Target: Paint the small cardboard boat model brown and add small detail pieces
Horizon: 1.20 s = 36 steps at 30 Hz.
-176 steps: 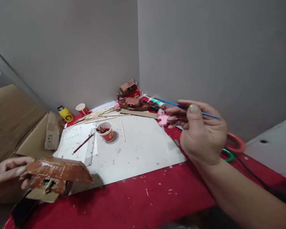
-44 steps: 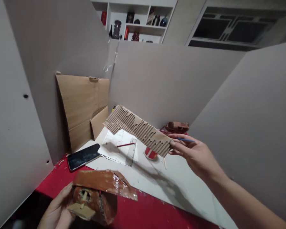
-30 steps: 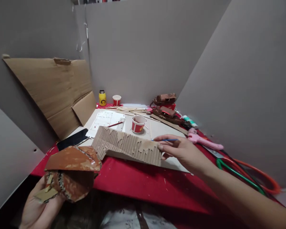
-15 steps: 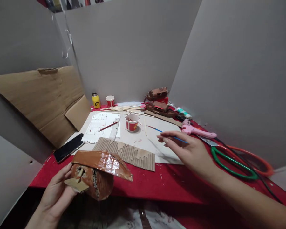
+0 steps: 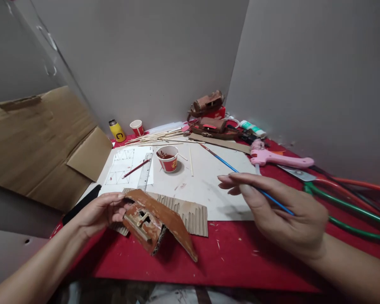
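Note:
My left hand [image 5: 103, 211] grips a small brown-painted cardboard house model [image 5: 148, 230] by its left end, above the table's front edge. Its glossy roof panel [image 5: 163, 215] slants down to the right, and a window opening with a crossbar faces me. Between the fingers of my right hand [image 5: 278, 211] lies a thin blue paintbrush [image 5: 223, 161], its brown tip pointing up and left, away from the model. A paper cup of brown paint [image 5: 167, 159] stands beyond both hands. Corrugated cardboard [image 5: 191, 213] lies partly hidden behind the model.
Right of my right hand are a pink glue gun [image 5: 281, 160] and large scissors [image 5: 345, 198]. At the back sit brown model pieces [image 5: 209, 126], wooden sticks [image 5: 155, 138], a yellow bottle [image 5: 117, 131] and another cup [image 5: 137, 127]. A drawing sheet [image 5: 118, 169] and cardboard panel [image 5: 34, 143] are left.
My left hand has turned the model, so its window side now faces up toward me and the roof slopes right. My right hand, still holding the paintbrush, appears closer and farther right.

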{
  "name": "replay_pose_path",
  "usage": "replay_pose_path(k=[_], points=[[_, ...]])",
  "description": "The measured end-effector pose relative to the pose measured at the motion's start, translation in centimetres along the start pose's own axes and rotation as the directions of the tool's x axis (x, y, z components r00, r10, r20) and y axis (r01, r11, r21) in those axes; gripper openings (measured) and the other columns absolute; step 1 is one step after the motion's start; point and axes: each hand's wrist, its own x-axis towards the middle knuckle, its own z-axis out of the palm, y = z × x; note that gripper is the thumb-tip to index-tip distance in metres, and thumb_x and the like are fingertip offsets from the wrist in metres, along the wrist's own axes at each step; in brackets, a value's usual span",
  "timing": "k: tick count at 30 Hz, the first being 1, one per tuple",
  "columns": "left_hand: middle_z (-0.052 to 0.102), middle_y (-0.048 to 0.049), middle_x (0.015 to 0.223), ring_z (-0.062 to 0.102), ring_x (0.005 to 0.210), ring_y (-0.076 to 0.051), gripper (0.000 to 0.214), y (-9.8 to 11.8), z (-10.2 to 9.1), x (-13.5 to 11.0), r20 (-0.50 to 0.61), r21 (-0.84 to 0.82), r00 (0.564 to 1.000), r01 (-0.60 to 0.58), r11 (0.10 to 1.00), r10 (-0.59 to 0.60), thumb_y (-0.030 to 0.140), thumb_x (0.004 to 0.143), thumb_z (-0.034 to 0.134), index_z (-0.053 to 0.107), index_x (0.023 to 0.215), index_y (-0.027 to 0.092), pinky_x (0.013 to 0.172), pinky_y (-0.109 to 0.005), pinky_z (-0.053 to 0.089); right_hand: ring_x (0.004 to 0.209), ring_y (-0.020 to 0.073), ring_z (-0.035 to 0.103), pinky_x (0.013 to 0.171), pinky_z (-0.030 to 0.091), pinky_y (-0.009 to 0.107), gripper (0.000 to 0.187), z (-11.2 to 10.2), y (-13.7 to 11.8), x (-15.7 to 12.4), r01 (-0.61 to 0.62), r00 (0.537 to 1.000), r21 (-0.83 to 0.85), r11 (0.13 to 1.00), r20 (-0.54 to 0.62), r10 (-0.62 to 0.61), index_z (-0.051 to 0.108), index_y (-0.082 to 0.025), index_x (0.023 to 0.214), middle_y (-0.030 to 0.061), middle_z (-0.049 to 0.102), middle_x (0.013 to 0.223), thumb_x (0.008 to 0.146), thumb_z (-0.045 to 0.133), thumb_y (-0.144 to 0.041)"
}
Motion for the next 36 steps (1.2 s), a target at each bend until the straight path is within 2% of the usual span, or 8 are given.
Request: replay_pose_path(k=[12, 17, 21, 22, 26, 30, 32, 36], points=[[0.074, -0.0132, 0.066, 0.065, 0.048, -0.015, 0.009, 6.4, -0.4, 1.8, 0.046, 0.358, 0.996, 0.055, 0.932, -0.076, 0.008, 0.077, 0.068, 0.073, 0.069, 0.008, 0.050, -0.020, 0.054, 0.077, 0.0185, 0.074, 0.072, 0.061, 0.033, 0.025, -0.8, 0.2, 0.5, -0.111, 0.992, -0.033, 0.993, -0.062, 0.109, 0.070, -0.033, 0.114, -0.0012, 0.078, 0.095, 0.094, 0.059, -0.023], [0.072, -0.0032, 0.062, 0.065, 0.053, -0.010, 0.029, 11.7, 1.7, 0.7, 0.103, 0.696, 0.995, -0.064, 0.715, -0.011, 0.006, 0.087, 0.048, 0.072, 0.071, 0.008, 0.056, -0.018, 0.052, 0.078, 0.0179, 0.074, 0.076, 0.060, 0.032, 0.025, -1.0, 0.3, 0.5, -0.121, 0.991, -0.056, 0.991, -0.067, 0.117, 0.070, -0.032, 0.114, -0.0005, 0.078, 0.095, 0.094, 0.058, -0.023], [0.066, 0.0041, 0.054, 0.064, 0.048, -0.011, 0.046, 15.0, 5.5, -0.6, 0.025, 0.855, 0.995, 0.027, 0.519, -0.093, 0.007, 0.086, 0.030, 0.072, 0.069, 0.011, 0.051, -0.017, 0.051, 0.077, 0.0182, 0.074, 0.075, 0.061, 0.032, 0.024, -1.1, 0.5, 0.8, -0.132, 0.990, -0.065, 0.989, -0.064, 0.128, 0.071, -0.032, 0.113, -0.0005, 0.078, 0.094, 0.095, 0.058, -0.025], [0.059, 0.0060, 0.055, 0.063, 0.051, -0.007, 0.055, 15.2, 6.6, -0.8, 0.044, 0.880, 0.990, 0.025, 0.474, -0.134, 0.001, 0.085, 0.014, 0.068, 0.076, 0.002, 0.051, -0.018, 0.048, 0.076, 0.0181, 0.074, 0.074, 0.061, 0.032, 0.024, -1.1, 0.5, 0.9, -0.132, 0.990, -0.068, 0.989, -0.068, 0.127, 0.071, -0.032, 0.113, -0.0007, 0.078, 0.094, 0.095, 0.057, -0.026], [0.055, 0.0027, 0.039, 0.043, 0.033, -0.007, 0.026, 13.4, 10.4, -1.6, 0.117, 0.981, 0.989, -0.099, 0.168, -0.096, -0.002, 0.068, 0.066, 0.065, 0.048, 0.015, 0.034, -0.015, 0.025, 0.074, 0.0171, 0.074, 0.072, 0.061, 0.030, 0.024, -1.2, 0.4, 1.2, -0.089, 0.993, -0.066, 0.994, -0.088, 0.083, 0.071, -0.033, 0.112, -0.0015, 0.078, 0.093, 0.095, 0.057, -0.025], [0.045, 0.0041, 0.034, 0.024, 0.030, -0.007, 0.028, 9.0, 12.8, -1.6, 0.308, 0.922, 0.951, -0.295, -0.251, 0.014, 0.006, 0.059, 0.076, 0.058, 0.043, 0.021, 0.037, -0.028, 0.017, 0.076, 0.0168, 0.074, 0.072, 0.061, 0.029, 0.026, -1.4, 0.2, 1.2, -0.063, 0.995, -0.067, 0.996, -0.080, 0.058, 0.070, -0.031, 0.113, -0.0008, 0.078, 0.096, 0.094, 0.056, -0.020], [0.040, 0.0052, 0.033, 0.022, 0.030, -0.007, 0.028, 7.1, 13.5, -1.3, 0.329, 0.897, 0.944, -0.319, -0.307, -0.023, 0.006, 0.057, 0.073, 0.057, 0.041, 0.022, 0.039, -0.029, 0.016, 0.079, 0.0154, 0.074, 0.074, 0.060, 0.026, 0.026, -1.4, 0.1, 1.2, -0.051, 0.996, -0.051, 0.997, -0.072, 0.048, 0.069, -0.028, 0.113, -0.0003, 0.078, 0.098, 0.094, 0.055, -0.017], [0.039, 0.0051, 0.034, 0.020, 0.033, -0.009, 0.028, 4.4, 14.1, -0.4, 0.404, 0.880, 0.914, -0.398, -0.258, -0.033, 0.004, 0.055, 0.071, 0.056, 0.042, 0.024, 0.045, -0.029, 0.023, 0.083, 0.0132, 0.075, 0.078, 0.060, 0.023, 0.023, -1.3, 0.4, 1.2, 0.026, 0.999, -0.026, 0.999, -0.033, -0.027, 0.069, -0.024, 0.109, 0.0001, 0.078, 0.100, 0.093, 0.055, -0.016]])
